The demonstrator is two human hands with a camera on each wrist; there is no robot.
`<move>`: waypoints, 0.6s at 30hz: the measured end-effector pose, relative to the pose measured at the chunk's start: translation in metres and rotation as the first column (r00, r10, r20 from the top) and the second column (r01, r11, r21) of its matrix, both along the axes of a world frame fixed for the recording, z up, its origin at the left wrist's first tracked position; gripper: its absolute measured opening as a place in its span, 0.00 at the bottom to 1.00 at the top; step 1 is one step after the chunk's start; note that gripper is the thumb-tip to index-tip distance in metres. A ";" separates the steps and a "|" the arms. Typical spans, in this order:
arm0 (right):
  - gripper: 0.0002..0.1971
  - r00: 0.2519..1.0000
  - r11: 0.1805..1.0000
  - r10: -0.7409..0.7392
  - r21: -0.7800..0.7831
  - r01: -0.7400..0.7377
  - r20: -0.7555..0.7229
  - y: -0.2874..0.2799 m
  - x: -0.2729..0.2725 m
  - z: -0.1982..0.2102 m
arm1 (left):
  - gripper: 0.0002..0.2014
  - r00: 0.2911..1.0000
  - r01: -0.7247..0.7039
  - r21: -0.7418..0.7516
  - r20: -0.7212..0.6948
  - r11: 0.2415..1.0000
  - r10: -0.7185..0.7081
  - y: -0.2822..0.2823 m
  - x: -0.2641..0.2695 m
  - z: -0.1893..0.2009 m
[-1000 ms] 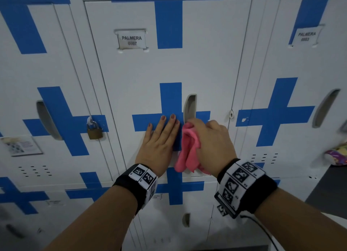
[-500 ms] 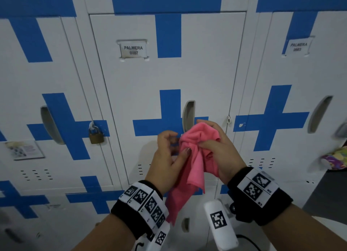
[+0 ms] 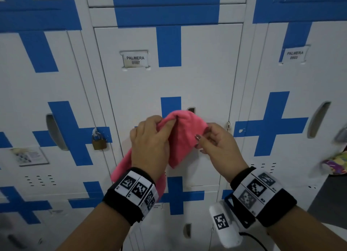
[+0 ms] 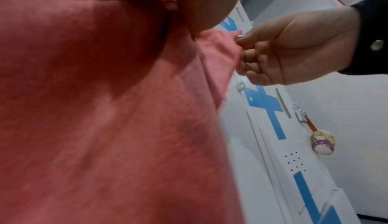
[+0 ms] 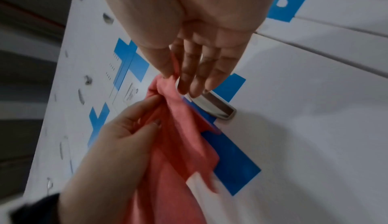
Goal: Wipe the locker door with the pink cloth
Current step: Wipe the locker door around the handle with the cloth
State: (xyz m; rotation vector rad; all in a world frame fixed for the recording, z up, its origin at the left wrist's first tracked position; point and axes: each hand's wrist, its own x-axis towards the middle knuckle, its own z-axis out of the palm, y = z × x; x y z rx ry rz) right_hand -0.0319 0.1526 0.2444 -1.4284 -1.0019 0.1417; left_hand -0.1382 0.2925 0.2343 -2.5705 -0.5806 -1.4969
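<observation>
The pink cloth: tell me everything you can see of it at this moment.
The pink cloth is soft, fleecy-looking fabric, bunched and folded rather than spread. It hangs in front of the locker door, covering most of its handle recess. The left hand grips its upper fold; the right hand pinches its right edge. A loose tail droops past the left wrist.

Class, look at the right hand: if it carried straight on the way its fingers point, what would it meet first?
The right hand already pinches the pink cloth; past it, probably the locker door near the recessed handle, though depth is unclear.

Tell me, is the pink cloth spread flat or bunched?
Bunched: pink cloth hangs in folds, pinched by left hand and right hand.
</observation>
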 end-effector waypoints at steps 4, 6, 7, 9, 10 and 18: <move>0.13 0.854 0.964 -0.255 0.051 0.261 0.454 -0.001 0.014 0.006 | 0.29 0.999 -0.013 0.032 0.052 0.999 0.011 0.009 0.008 0.008; 0.19 0.695 0.897 -0.395 0.090 0.433 0.600 0.002 0.026 0.012 | 0.28 1.000 -0.016 0.027 0.020 1.000 0.016 0.010 0.013 0.012; 0.24 0.639 0.861 -0.429 0.076 0.502 0.638 0.004 0.032 0.015 | 0.29 1.000 -0.009 0.018 -0.023 1.000 0.010 0.010 0.016 0.013; 0.31 0.545 0.803 -0.419 0.016 0.596 0.726 0.009 0.039 0.021 | 0.35 0.990 0.010 0.019 -0.138 1.000 -0.007 0.013 0.024 0.012; 0.34 0.511 0.784 -0.389 -0.016 0.621 0.766 0.012 0.042 0.022 | 0.37 0.984 0.012 0.032 -0.177 0.999 -0.007 0.014 0.029 0.011; 0.39 0.482 0.764 -0.290 -0.103 0.637 0.827 0.021 0.053 0.014 | 0.37 0.980 0.012 0.180 -0.200 0.984 0.024 0.029 0.054 -0.001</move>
